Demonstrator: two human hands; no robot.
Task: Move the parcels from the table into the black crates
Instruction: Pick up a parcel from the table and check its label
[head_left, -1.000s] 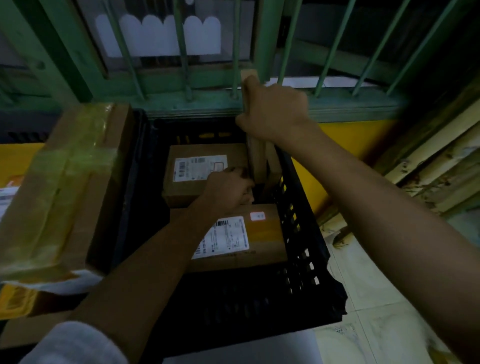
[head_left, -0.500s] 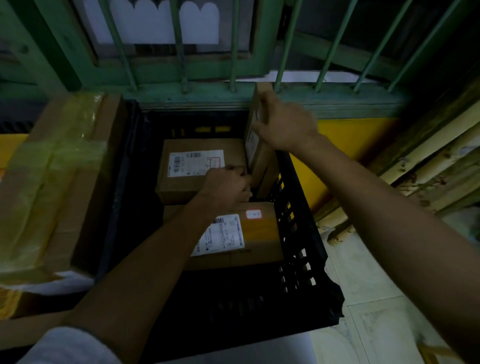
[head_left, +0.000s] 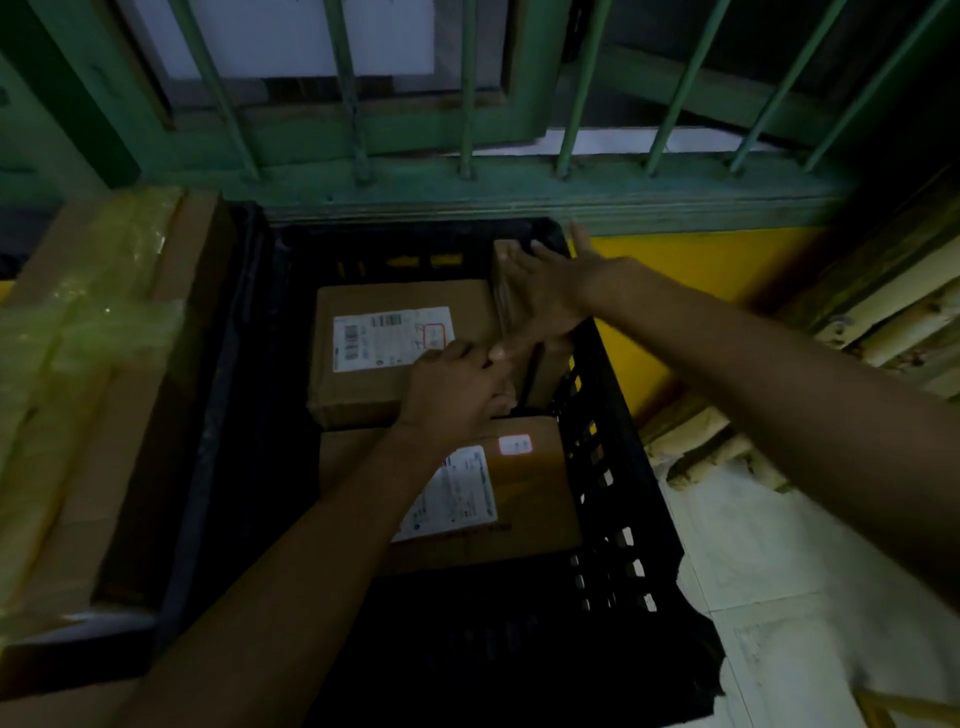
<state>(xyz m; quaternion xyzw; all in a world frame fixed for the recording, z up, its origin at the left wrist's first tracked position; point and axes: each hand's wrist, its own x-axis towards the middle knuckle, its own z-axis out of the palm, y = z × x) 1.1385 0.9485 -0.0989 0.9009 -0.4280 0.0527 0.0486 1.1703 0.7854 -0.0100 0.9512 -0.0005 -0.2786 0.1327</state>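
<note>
Upright parcel (head_left: 511, 306) now lowered into crate (head_left: 613, 467); right grip (head_left: 545, 301) flat against it.

Left hand (head_left: 457, 387) is curled, knuckles up, my forearm reaching in from lower left. Right hand (head_left: 540, 299) is flat, fingers spread, palm facing left, arm stretched from the right. Index tip of right touches left hand's knuckles.
</note>
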